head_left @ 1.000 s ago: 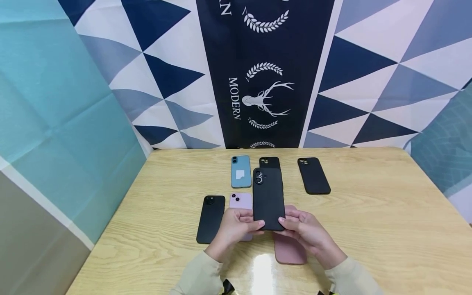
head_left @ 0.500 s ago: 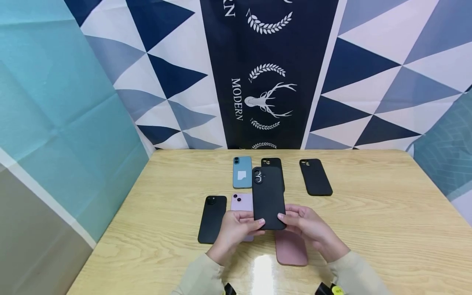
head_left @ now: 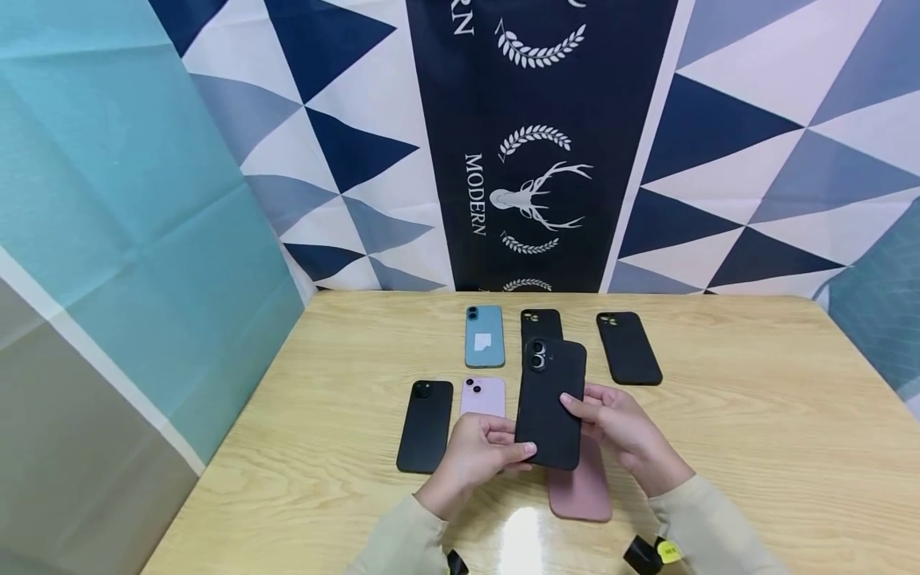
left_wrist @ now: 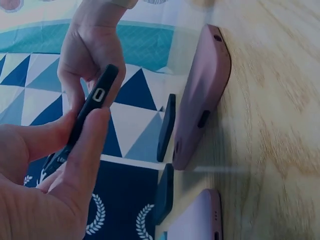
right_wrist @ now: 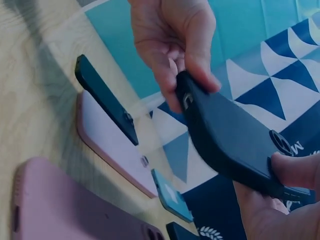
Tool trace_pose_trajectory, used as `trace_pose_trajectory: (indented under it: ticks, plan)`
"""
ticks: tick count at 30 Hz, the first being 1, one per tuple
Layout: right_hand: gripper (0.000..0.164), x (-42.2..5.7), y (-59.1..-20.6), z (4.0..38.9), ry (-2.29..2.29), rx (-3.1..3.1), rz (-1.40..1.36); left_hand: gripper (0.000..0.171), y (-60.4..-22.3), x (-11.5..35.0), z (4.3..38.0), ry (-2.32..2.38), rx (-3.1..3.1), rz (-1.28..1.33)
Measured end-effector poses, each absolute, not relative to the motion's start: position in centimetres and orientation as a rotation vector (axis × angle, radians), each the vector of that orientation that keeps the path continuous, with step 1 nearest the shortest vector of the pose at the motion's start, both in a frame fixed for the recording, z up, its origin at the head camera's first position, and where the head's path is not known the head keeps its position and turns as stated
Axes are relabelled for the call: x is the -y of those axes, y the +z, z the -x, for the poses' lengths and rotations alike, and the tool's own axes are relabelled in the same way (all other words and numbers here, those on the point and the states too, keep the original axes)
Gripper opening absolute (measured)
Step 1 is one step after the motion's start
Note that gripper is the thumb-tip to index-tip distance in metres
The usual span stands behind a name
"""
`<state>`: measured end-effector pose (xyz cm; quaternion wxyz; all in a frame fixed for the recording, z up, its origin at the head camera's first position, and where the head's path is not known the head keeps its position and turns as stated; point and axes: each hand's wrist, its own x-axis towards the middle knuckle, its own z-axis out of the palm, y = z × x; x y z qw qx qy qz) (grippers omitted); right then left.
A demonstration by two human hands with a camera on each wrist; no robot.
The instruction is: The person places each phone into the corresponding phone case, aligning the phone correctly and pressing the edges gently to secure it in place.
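Both hands hold up a phone in a black case (head_left: pixel 552 407), its back with two ringed lenses facing the head camera. My left hand (head_left: pixel 477 457) pinches the lower left corner, thumb on the back. My right hand (head_left: pixel 624 425) pinches the right edge around mid-height, thumb also on the back. In the left wrist view, the bottom edge with its charging port (left_wrist: pixel 99 95) shows between the hands. Beneath the held phone lies a pink phone (head_left: pixel 580 489), partly hidden. A lilac phone (head_left: pixel 483 398) lies behind my left hand, its lower part covered.
On the wooden table (head_left: pixel 747 447), a black phone (head_left: pixel 425 427) lies at left and a blue phone (head_left: pixel 485 335) with a white label farther back. One black case (head_left: pixel 541 322) is partly hidden behind the held phone; another black case (head_left: pixel 629 347) lies back right. Patterned cloth (head_left: pixel 726 144) hangs behind.
My right hand has shifted from the phone's lower right corner up along its right edge. The phone has come slightly lower and leans a little to the right. The head view has turned slightly left.
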<state>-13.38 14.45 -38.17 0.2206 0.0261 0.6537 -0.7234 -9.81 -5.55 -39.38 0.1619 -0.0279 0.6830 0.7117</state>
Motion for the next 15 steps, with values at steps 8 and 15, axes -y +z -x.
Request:
trace_pose_trajectory:
  ticks: [8, 15]
  plan:
    - [0.054, -14.2, -38.3, 13.4, -2.008, -1.817, -0.118, 0.021, -39.6, 5.6, 10.2, 1.959, -1.961, 0.041]
    - [0.061, -14.2, -37.7, 13.8, -2.011, -1.807, -0.076, 0.015, -38.4, 6.2, 10.8, 1.785, -2.114, -0.023]
